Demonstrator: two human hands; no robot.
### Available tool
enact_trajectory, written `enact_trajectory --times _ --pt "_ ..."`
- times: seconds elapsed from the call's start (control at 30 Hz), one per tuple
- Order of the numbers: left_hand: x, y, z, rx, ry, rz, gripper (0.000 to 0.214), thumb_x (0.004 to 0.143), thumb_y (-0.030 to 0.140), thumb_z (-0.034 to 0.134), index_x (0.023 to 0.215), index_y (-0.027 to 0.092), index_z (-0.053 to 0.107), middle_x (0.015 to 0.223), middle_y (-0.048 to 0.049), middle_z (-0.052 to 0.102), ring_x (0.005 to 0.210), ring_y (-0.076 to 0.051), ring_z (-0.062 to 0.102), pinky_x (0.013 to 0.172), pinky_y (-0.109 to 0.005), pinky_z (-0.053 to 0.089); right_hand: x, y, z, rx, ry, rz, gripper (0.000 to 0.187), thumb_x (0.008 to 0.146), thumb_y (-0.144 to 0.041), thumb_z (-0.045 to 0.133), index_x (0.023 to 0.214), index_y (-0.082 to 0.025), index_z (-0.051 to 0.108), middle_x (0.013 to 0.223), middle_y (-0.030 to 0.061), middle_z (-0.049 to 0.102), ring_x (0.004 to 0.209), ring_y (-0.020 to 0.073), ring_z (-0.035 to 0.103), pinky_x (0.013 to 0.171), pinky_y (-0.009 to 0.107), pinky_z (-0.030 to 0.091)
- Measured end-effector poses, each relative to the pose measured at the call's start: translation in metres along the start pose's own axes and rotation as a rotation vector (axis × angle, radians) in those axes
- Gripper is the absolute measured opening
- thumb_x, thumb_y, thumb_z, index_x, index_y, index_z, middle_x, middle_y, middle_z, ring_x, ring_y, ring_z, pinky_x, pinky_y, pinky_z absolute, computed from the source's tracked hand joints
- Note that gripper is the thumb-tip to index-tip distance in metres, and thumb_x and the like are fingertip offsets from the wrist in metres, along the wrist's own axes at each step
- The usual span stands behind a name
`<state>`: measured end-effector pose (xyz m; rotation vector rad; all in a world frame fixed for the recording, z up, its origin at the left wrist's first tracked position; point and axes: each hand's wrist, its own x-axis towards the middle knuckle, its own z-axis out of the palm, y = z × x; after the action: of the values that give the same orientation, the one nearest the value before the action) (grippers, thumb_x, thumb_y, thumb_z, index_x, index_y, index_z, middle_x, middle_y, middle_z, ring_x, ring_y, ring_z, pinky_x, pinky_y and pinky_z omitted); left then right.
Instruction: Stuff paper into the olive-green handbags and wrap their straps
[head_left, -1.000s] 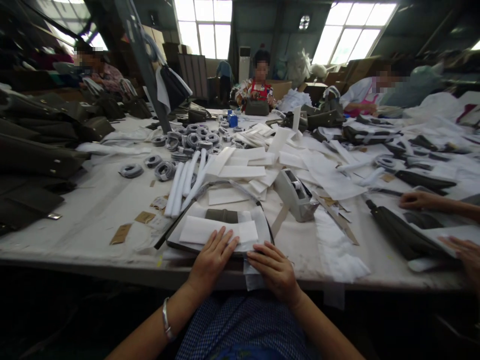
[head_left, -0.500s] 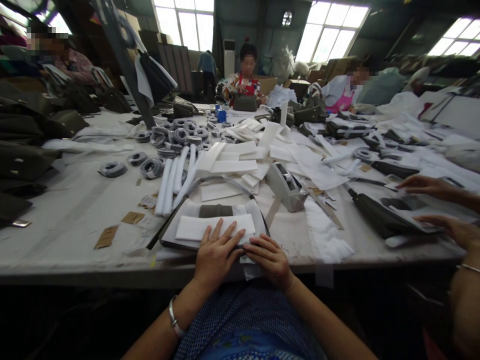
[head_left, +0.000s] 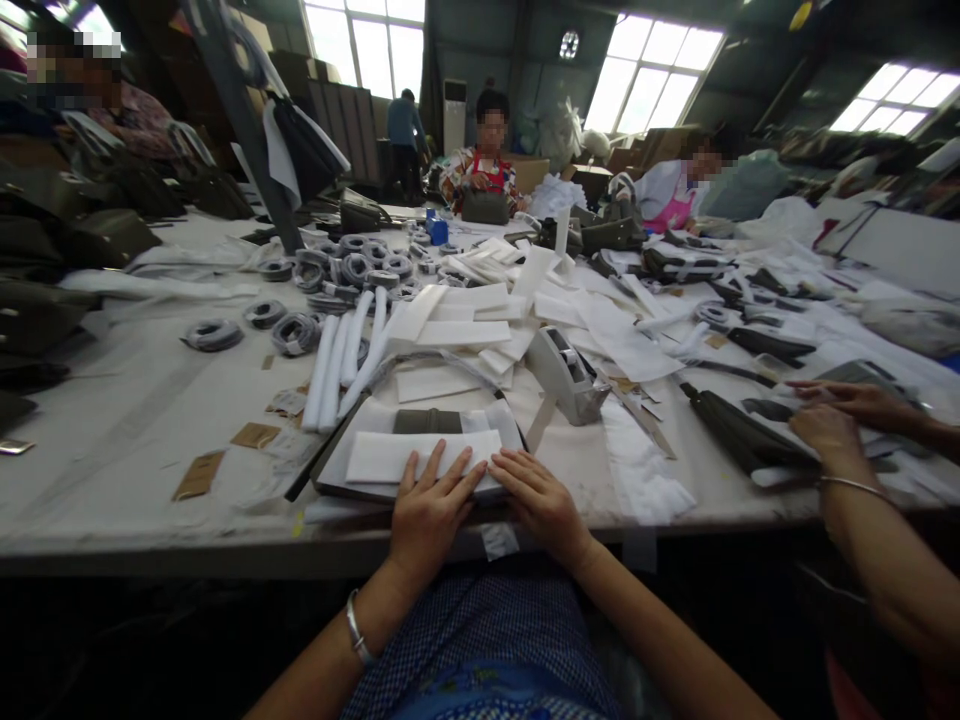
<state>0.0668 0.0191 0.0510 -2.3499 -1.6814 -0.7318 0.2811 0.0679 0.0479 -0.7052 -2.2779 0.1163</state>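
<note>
A dark olive handbag [head_left: 427,421] lies flat in front of me near the table's front edge, its wrapped handle [head_left: 435,354] arching away from me. White foam sheet [head_left: 382,457] covers the bag's near half. My left hand [head_left: 435,500] rests on that sheet, fingers spread and stretched out. My right hand [head_left: 540,500] lies flat at the bag's right near corner, its fingers extended beside the left hand's. Neither hand is gripping anything. A bit of clear tape [head_left: 499,541] hangs at the table edge between my wrists.
A grey tape dispenser [head_left: 566,375] stands right of the bag. White foam tubes [head_left: 322,375], loose foam sheets [head_left: 469,333] and coiled wrapped straps [head_left: 360,268] lie beyond. Brown paper packets [head_left: 199,476] are at left. A co-worker's hands [head_left: 832,425] handle another bag [head_left: 735,430] at right.
My right hand has moved slightly up onto the bag's corner, its fingers straighter. My left hand stays on the foam sheet. The co-worker's hands at right have come together.
</note>
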Motion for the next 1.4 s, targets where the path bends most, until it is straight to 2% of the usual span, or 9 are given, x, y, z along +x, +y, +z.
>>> enact_trajectory --times 0.23,0.37,0.47,0.6,0.8,0.9,1.1,1.3,1.4 --pt "0.002 0.01 0.0 -0.052 0.024 -0.044 0.047 0.089 0.042 0.063 0.136 0.037 0.055 0.143 0.0023 0.053 0.14 -0.033 0.039 0.116 -0.06 0.025 -0.014 0.0 0.02 0.006 0.086 0.034 0.046 0.096 -0.012 0.052 0.139 -0.028 0.053 0.128 0.0066 0.067 0.127 0.0221 0.057 0.108 0.047 0.048" --pt "0.001 0.012 0.006 -0.098 0.092 -0.083 0.04 0.091 0.042 0.061 0.13 0.037 0.059 0.136 0.0035 0.059 0.139 -0.031 0.042 0.118 -0.06 0.021 -0.014 -0.002 0.015 0.004 0.095 0.033 0.043 0.096 -0.012 0.051 0.136 -0.026 0.056 0.126 0.007 0.068 0.126 0.0216 0.058 0.107 0.046 0.049" --pt "-0.002 0.011 0.016 -0.133 0.159 -0.065 0.037 0.095 0.04 0.055 0.131 0.037 0.058 0.131 0.0042 0.063 0.136 -0.027 0.046 0.121 -0.057 0.014 0.002 -0.003 -0.006 0.036 -0.012 0.035 0.033 0.096 -0.019 0.055 0.127 -0.023 0.063 0.122 0.0075 0.07 0.119 0.0214 0.063 0.104 0.042 0.051" --pt "-0.003 0.009 0.022 -0.11 0.24 -0.016 0.034 0.098 0.039 0.049 0.131 0.037 0.058 0.128 0.0058 0.066 0.131 -0.023 0.052 0.124 -0.055 0.008 0.051 0.002 -0.025 0.052 -0.164 0.063 0.018 0.097 -0.027 0.056 0.106 -0.024 0.071 0.106 0.0035 0.076 0.101 0.0176 0.07 0.109 0.041 0.045" --pt "-0.003 0.009 0.025 -0.094 0.263 -0.008 0.033 0.099 0.037 0.047 0.13 0.037 0.058 0.131 0.008 0.063 0.13 -0.021 0.052 0.126 -0.051 0.002 0.111 0.032 0.017 -0.113 -0.486 0.097 0.046 0.096 -0.035 0.056 0.135 -0.011 0.055 0.138 0.0145 0.058 0.133 0.0283 0.049 0.113 0.046 0.037" --pt "-0.005 0.008 0.029 -0.095 0.283 0.001 0.033 0.1 0.037 0.046 0.131 0.036 0.057 0.131 0.0093 0.063 0.13 -0.02 0.052 0.126 -0.051 0.003 0.111 0.04 0.034 -0.166 -0.608 0.157 0.045 0.1 -0.038 0.047 0.134 -0.01 0.056 0.135 0.0156 0.06 0.127 0.0265 0.055 0.112 0.044 0.036" --pt "-0.007 0.006 0.033 -0.073 0.296 0.017 0.035 0.1 0.035 0.046 0.135 0.038 0.053 0.131 0.0099 0.063 0.132 -0.018 0.051 0.125 -0.052 0.006 0.112 0.038 0.029 -0.3 -0.699 0.21 0.038 0.101 -0.036 0.042 0.111 -0.013 0.071 0.114 0.0154 0.072 0.114 0.0268 0.063 0.108 0.044 0.035" --pt "-0.009 0.005 0.034 -0.059 0.282 0.029 0.036 0.101 0.035 0.042 0.136 0.039 0.052 0.13 0.008 0.064 0.133 -0.018 0.049 0.125 -0.053 0.006 0.115 0.041 0.016 -0.257 -0.695 0.146 0.031 0.101 -0.03 0.045 0.103 -0.018 0.073 0.113 0.0106 0.073 0.112 0.023 0.064 0.109 0.044 0.035" --pt "-0.008 0.005 0.03 -0.079 0.266 0.018 0.036 0.101 0.035 0.042 0.135 0.038 0.052 0.131 0.0069 0.064 0.132 -0.018 0.05 0.125 -0.053 0.006 0.086 0.034 -0.003 -0.097 -0.482 0.089 0.026 0.1 -0.027 0.048 0.114 -0.021 0.069 0.123 0.0084 0.069 0.119 0.0206 0.061 0.111 0.045 0.038"
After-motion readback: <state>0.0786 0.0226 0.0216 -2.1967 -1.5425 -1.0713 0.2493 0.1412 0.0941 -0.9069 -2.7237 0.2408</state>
